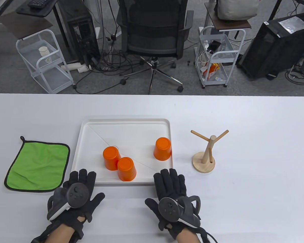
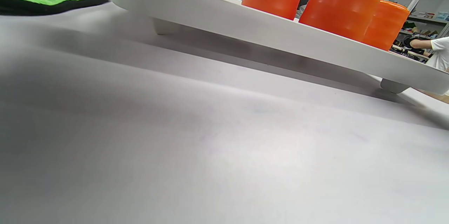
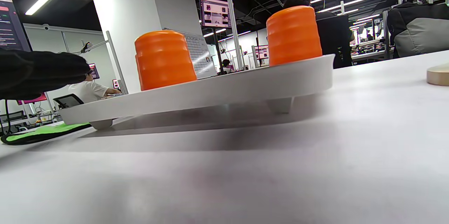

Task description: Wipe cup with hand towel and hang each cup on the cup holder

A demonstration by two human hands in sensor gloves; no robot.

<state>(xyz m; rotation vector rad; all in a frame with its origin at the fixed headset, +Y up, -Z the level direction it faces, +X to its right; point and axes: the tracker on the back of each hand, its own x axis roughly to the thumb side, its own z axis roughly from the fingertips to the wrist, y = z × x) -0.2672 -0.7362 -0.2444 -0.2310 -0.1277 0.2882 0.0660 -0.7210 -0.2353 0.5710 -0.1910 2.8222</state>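
Note:
Three orange cups stand upside down on the white tray (image 1: 125,121): one at the left (image 1: 111,158), one touching it at the front (image 1: 126,169), one at the right (image 1: 163,148). The green hand towel (image 1: 38,165) lies flat to the left of the tray. To the tray's right stands the wooden cup holder (image 1: 207,152) with bare pegs. My left hand (image 1: 81,181) and right hand (image 1: 170,181) lie flat on the table just in front of the tray, fingers straight, holding nothing. The left wrist view shows the cups (image 2: 343,3) above the tray rim (image 2: 245,24), the right wrist view two cups (image 3: 293,34).
The table (image 1: 255,177) stretches wide to the right of the holder and in front of my hands. Beyond its far edge are an office chair (image 1: 153,30) and two wire carts (image 1: 44,60). People sit at desks in the background of the wrist views.

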